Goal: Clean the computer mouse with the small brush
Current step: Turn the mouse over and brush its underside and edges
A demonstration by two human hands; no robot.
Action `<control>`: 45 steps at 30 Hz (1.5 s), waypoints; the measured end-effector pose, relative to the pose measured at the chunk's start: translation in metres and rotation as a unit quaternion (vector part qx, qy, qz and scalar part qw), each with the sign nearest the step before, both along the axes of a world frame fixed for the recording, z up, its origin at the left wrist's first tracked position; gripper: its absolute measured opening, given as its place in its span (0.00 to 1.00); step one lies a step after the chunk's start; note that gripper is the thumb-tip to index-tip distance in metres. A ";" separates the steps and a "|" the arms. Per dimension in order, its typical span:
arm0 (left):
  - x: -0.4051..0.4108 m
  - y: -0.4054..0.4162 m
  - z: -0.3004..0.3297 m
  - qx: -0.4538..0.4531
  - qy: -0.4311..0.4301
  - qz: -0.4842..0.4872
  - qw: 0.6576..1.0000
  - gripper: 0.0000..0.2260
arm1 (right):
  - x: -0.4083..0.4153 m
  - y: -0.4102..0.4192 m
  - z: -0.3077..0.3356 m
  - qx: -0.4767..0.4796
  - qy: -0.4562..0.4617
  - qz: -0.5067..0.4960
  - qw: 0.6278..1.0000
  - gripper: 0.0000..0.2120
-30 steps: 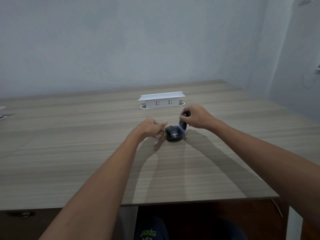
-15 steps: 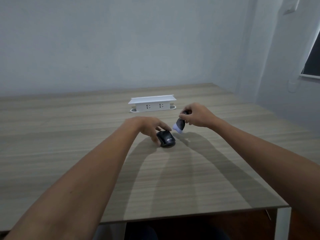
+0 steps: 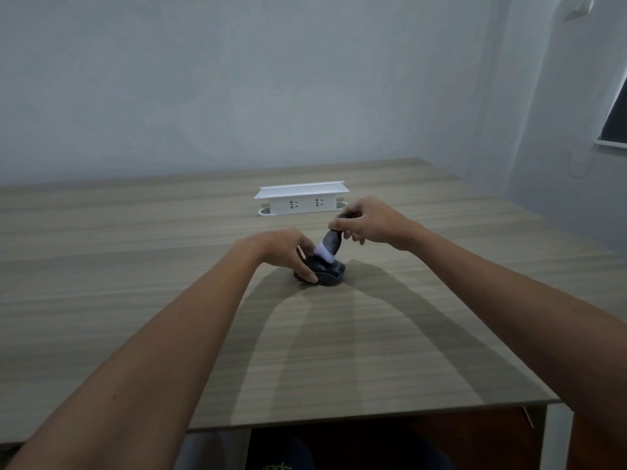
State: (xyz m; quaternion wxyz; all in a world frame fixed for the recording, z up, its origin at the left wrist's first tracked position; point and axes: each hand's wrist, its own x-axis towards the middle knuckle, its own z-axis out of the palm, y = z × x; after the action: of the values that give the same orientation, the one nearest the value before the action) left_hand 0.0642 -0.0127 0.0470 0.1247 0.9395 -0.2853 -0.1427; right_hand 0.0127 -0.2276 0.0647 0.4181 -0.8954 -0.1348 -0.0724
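On the wood-grain counter (image 3: 373, 351), one rounded dark mouse (image 3: 327, 273) lies under the left hand (image 3: 281, 252), whose fingers close around its left side. The right hand (image 3: 368, 220) pinches one small dark-handled brush (image 3: 330, 244), pale bristles touching the mouse's top. Beyond stands one white boxy socket unit (image 3: 302, 198).

The left hand (image 3: 286, 252) covers the mouse's (image 3: 327, 273) left side; its logo is too small to read. The brush (image 3: 329, 247) handle's top disappears inside the right hand (image 3: 368, 221).
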 end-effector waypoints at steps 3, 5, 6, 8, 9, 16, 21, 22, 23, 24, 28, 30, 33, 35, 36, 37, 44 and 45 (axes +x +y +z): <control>-0.002 0.009 -0.003 -0.016 0.002 0.009 1.000 0.28 | 0.001 0.005 0.002 -0.051 0.011 -0.017 0.999 0.09; -0.004 0.014 -0.004 -0.023 0.000 0.012 1.000 0.27 | 0.001 0.006 0.007 -0.149 -0.019 -0.044 0.988 0.08; -0.003 0.013 -0.004 -0.023 0.000 0.014 1.000 0.27 | 0.001 0.007 0.010 -0.188 -0.034 -0.053 0.980 0.08; -0.005 0.011 -0.004 -0.017 0.000 0.018 1.000 0.27 | 0.000 0.012 0.012 -0.196 -0.053 -0.050 0.978 0.08; -0.004 0.011 -0.004 -0.013 -0.001 0.021 1.000 0.27 | -0.001 0.015 0.012 -0.169 -0.054 -0.040 0.983 0.08; -0.006 0.013 -0.003 -0.017 0.005 0.025 1.000 0.26 | -0.003 0.012 0.009 -0.195 -0.022 -0.040 0.980 0.09; -0.005 0.014 -0.005 -0.021 0.007 0.029 0.999 0.26 | -0.006 0.014 0.006 -0.050 0.007 -0.028 0.998 0.09; -0.005 0.014 -0.005 -0.022 0.007 0.030 0.999 0.26 | -0.007 0.015 0.005 -0.046 0.011 -0.025 0.999 0.09; -0.005 0.014 -0.005 -0.026 0.006 0.030 0.999 0.26 | -0.007 0.015 0.005 -0.064 0.010 -0.027 0.998 0.09; -0.005 0.014 -0.005 -0.029 0.005 0.028 0.999 0.26 | -0.007 0.014 0.006 -0.102 0.001 -0.032 0.994 0.09; -0.005 0.013 -0.007 -0.032 -0.002 0.028 0.999 0.26 | -0.009 0.015 0.011 -0.165 -0.045 -0.046 0.984 0.08; -0.006 0.012 -0.006 -0.027 -0.012 0.027 0.999 0.25 | -0.015 0.020 0.011 -0.096 -0.027 -0.011 0.995 0.08; -0.009 0.012 -0.008 -0.031 -0.018 0.023 0.999 0.25 | -0.017 0.016 0.005 -0.125 -0.019 -0.010 0.992 0.07; -0.011 0.011 -0.008 -0.035 -0.020 0.024 0.999 0.24 | -0.018 0.006 0.005 -0.203 -0.045 -0.041 0.977 0.06; -0.013 0.010 -0.008 -0.033 -0.023 0.025 0.999 0.24 | -0.017 0.002 0.006 -0.222 -0.050 -0.051 0.973 0.06; -0.013 0.009 -0.008 -0.027 -0.026 0.026 0.999 0.24 | -0.018 0.000 0.005 -0.216 -0.055 -0.053 0.974 0.06; -0.020 0.006 -0.007 -0.015 -0.036 0.039 0.998 0.24 | -0.026 0.002 -0.002 -0.155 -0.041 -0.029 0.987 0.06; -0.022 0.006 -0.007 -0.018 -0.035 0.042 0.998 0.24 | -0.027 0.000 -0.002 -0.191 -0.050 -0.041 0.980 0.05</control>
State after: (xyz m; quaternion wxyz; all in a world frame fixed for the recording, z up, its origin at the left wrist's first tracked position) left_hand 0.0425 -0.0066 0.0398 0.1374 0.9527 -0.2521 -0.0994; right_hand -0.0141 -0.2277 0.0623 0.2289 -0.9588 -0.1301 -0.1069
